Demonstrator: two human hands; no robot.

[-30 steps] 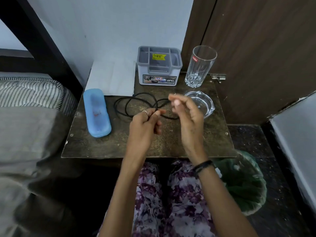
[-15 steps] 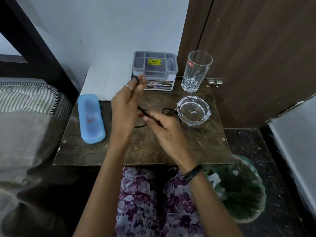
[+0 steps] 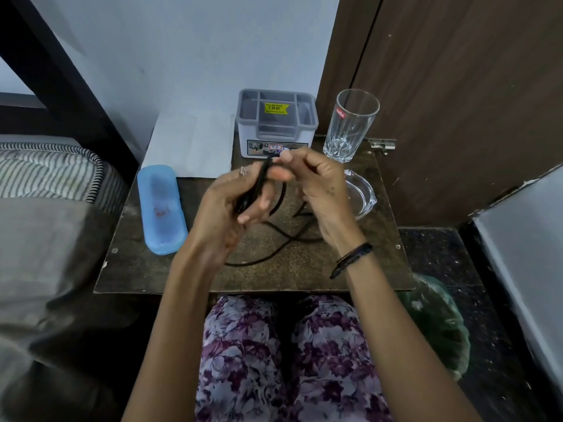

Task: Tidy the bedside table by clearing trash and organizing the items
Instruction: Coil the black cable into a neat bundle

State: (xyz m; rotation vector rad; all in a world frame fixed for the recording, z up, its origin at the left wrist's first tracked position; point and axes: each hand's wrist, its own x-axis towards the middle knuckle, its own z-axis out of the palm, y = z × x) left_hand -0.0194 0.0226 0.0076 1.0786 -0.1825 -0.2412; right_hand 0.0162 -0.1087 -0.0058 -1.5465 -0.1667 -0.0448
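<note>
A black cable (image 3: 274, 248) trails in loose curves over the dark bedside table (image 3: 152, 275). My left hand (image 3: 234, 202) holds a few gathered loops of it above the table's middle. My right hand (image 3: 316, 184) pinches the same cable near its top, just in front of the grey organizer box (image 3: 275, 117). A blue case (image 3: 161, 208) lies on the table's left side. A clear glass ashtray (image 3: 361, 196) sits at the right, partly hidden by my right hand, and a tall empty glass (image 3: 350, 123) stands behind it.
A green-lined trash bin (image 3: 435, 324) sits on the floor right of my knees. A bed with a striped mattress (image 3: 54, 172) borders the table on the left. A brown door (image 3: 457, 86) stands behind the glass, and a white sheet (image 3: 189, 144) lies at the back left.
Both hands have come together over the table's middle. My left hand now holds gathered loops of the cable, and my right hand has risen from the table to pinch it near the top.
</note>
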